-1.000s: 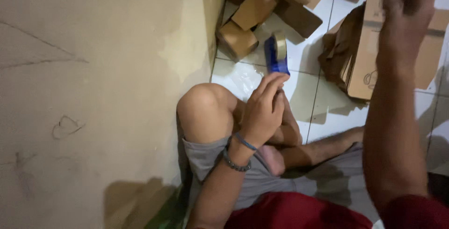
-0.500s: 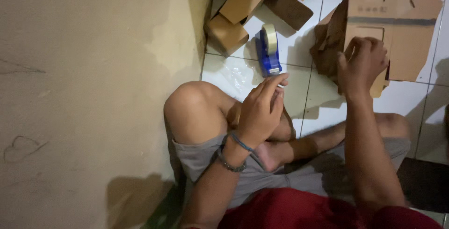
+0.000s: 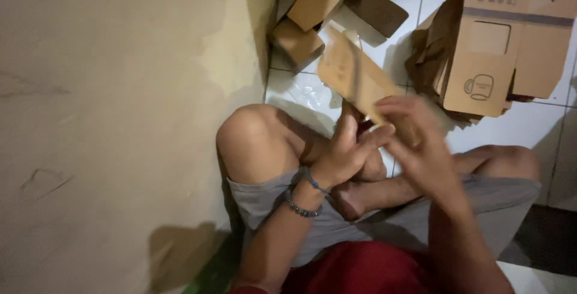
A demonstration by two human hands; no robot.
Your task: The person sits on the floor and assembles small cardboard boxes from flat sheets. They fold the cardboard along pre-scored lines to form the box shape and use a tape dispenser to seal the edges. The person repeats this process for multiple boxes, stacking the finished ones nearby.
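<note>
I see both hands meet on a flat cardboard blank (image 3: pixel 351 75); left hand (image 3: pixel 347 150) pinches its lower edge; right hand (image 3: pixel 418 144), blurred, grips beside; folded boxes (image 3: pixel 315 6) lie beyond.

flat cardboard piece (image 3: pixel 354 78) above both hands, folded boxes (image 3: pixel 318 0) behind, flat stack (image 3: pixel 505 48) right.

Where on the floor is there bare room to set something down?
Bare white tile shows between the flat carton stack and the right knee. A smaller patch lies between the wall and the left knee. The top is crowded with folded boxes.
</note>
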